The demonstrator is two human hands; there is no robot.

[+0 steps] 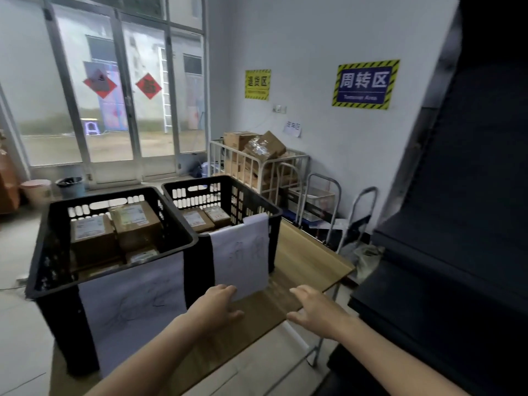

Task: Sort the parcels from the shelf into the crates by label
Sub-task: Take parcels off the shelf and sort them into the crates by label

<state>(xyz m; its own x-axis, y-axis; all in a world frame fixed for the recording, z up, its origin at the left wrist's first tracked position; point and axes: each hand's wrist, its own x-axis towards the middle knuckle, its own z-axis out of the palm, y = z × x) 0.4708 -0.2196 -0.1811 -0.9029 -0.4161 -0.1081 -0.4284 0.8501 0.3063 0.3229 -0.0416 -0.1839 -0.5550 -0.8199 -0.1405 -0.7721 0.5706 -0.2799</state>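
1. Two black crates stand side by side on a wooden table (pixel 303 261): the left crate (pixel 57 252) nearer the camera, the right crate (pixel 274 215) touching its far corner.
2. The left crate holds several brown parcels (pixel 137 221) with white labels, stacked close together and reaching near its rim.
3. The right crate holds at least two parcels, among them a labelled box (pixel 197 220), lying lower inside.
4. A white sheet (pixel 134 295) with faint pen marks hangs down the front of the left crate; a second sheet (pixel 243 250) hangs over the near wall of the right crate. The writing on both is too faint to read.
5. The left hand (pixel 218 305) is empty, fingers spread loosely, and sits just below the bottom edge of the second sheet; whether it touches the paper is unclear.
6. The right hand (pixel 315 308) is also empty and open, palm down, fingers slightly curled, over the table's near right corner.
7. A dark shelf (pixel 445 252) fills the right side; its contents are too dark to make out.
8. Against the far wall stands a white wire cart (pixel 271 164) piled with cardboard boxes, under a blue sign (pixel 365 84) and a yellow sign (pixel 257 84).
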